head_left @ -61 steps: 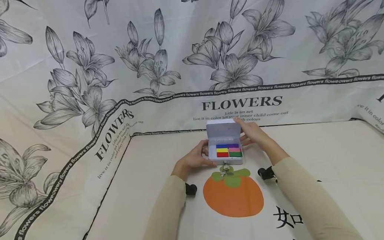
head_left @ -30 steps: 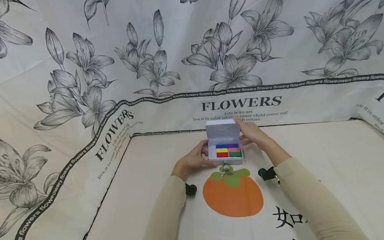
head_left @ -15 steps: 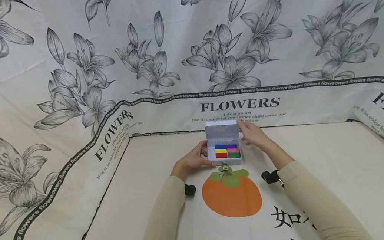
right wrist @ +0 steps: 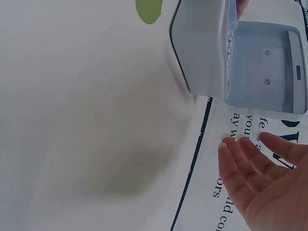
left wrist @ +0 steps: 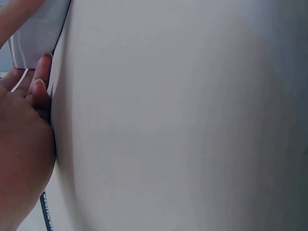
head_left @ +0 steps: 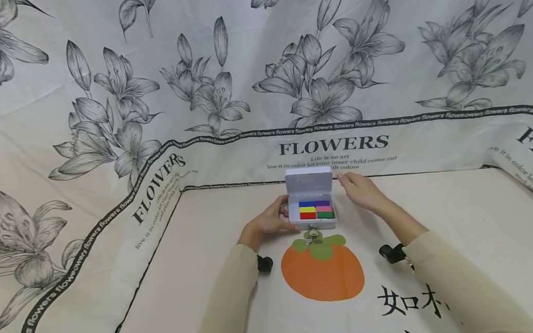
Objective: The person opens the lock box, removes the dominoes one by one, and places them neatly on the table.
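A small white-grey metal lock box (head_left: 292, 211) stands on the table with its hinged lid (head_left: 309, 183) raised. Inside it lie several coloured blocks (head_left: 316, 209) in blue, purple, yellow, pink, red and green. A key hangs at the lock (head_left: 313, 232) on its front. My left hand (head_left: 265, 221) grips the box's left side, thumb at the front corner; the left wrist view catches its fingers (left wrist: 43, 70) against the wall. To the right of the lid, my right hand (head_left: 364, 191) touches nothing. Its fingers are loosely bent, apart from the lid, in the right wrist view.
A pale cloth covers the table, printed with an orange persimmon (head_left: 322, 273) and black characters (head_left: 398, 300). Behind the box rises a floral curtain (head_left: 326, 90) lettered FLOWERS. Black wrist devices (head_left: 265, 263) sit under both forearms.
My right hand has let go of the lid's upper right corner and moved away to the right. The lid stays up, and my left hand keeps its grip on the box.
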